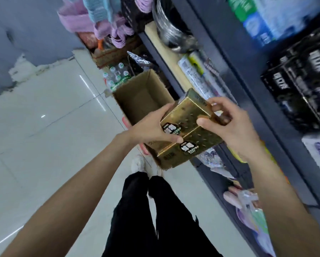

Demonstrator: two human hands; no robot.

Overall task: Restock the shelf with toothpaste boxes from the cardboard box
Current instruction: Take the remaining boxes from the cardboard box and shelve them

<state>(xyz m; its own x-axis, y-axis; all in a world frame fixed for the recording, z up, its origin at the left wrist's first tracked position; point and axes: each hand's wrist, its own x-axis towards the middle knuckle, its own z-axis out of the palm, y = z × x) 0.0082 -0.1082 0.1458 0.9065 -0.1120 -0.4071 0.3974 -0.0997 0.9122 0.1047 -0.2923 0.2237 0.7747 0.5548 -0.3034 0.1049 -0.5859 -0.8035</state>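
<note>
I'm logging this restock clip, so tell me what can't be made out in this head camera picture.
- Cardboard box: its near end and floor lie behind the left hand and gold toothpaste boxes.
- Gold toothpaste boxes: label print too small and blurred to read; the count is unsure, seemingly two.
- Right hand: fingers partly hidden behind the boxes.
- Shelf goods: motion blur; the frame's right edge cuts them.

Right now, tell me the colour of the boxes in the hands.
Shiny gold with small black-and-white labels, on the toothpaste boxes; head view shows it best.
</note>
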